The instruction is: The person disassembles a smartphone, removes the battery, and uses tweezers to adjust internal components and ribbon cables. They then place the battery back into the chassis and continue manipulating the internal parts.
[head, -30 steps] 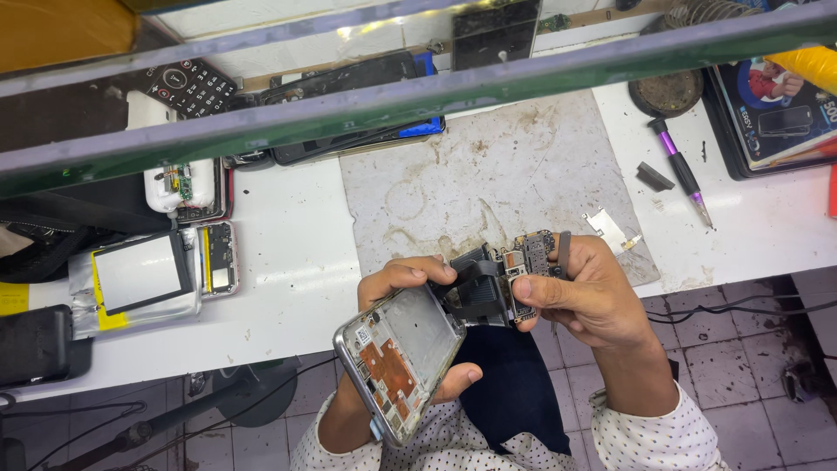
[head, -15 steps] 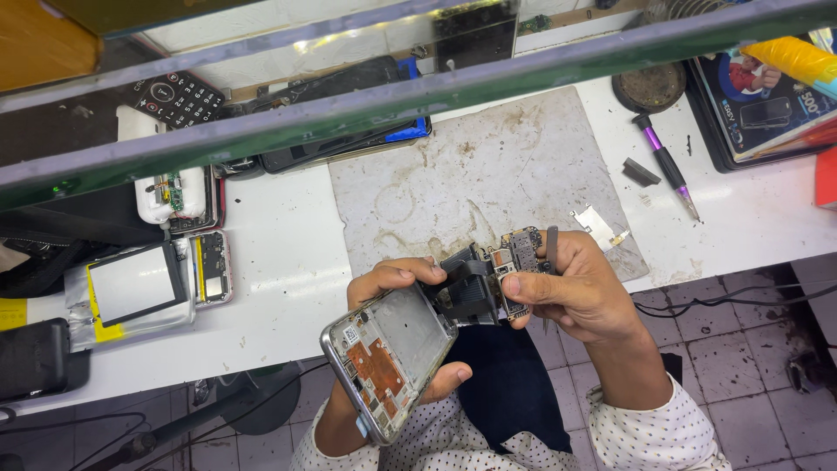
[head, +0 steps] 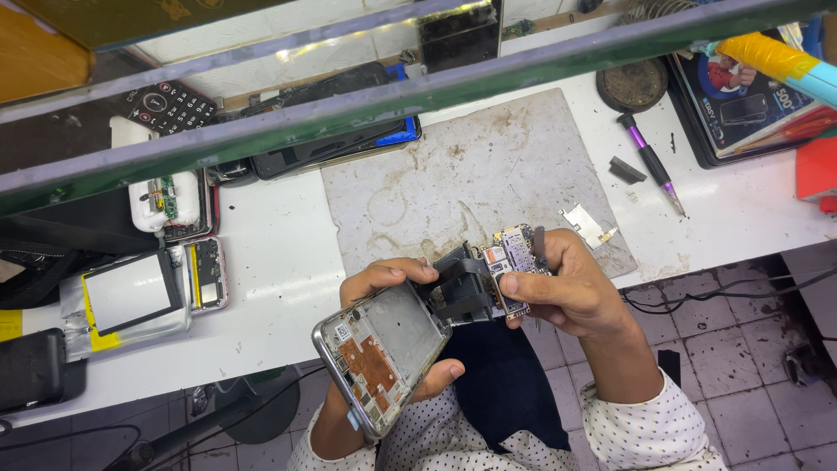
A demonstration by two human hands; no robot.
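Note:
My left hand (head: 388, 281) grips an opened phone frame (head: 377, 349), silver-edged, with copper-coloured parts showing inside, held tilted over the table's front edge. My right hand (head: 571, 288) pinches a small circuit board (head: 513, 257) at the frame's upper end. A black flat part (head: 462, 283) sits between the board and the frame, still joined to both. The two hands are close together, thumbs facing each other.
A stained grey work mat (head: 471, 174) lies on the white table (head: 270, 253). A small metal shield (head: 586, 223) and a purple-handled screwdriver (head: 649, 163) lie right of the hands. Opened phones (head: 205, 270) and a battery (head: 131, 292) sit left. A green bar (head: 418, 87) crosses above.
The view has shifted slightly. Both hands keep their hold on the frame and the board, with the board drawn a little further from the frame.

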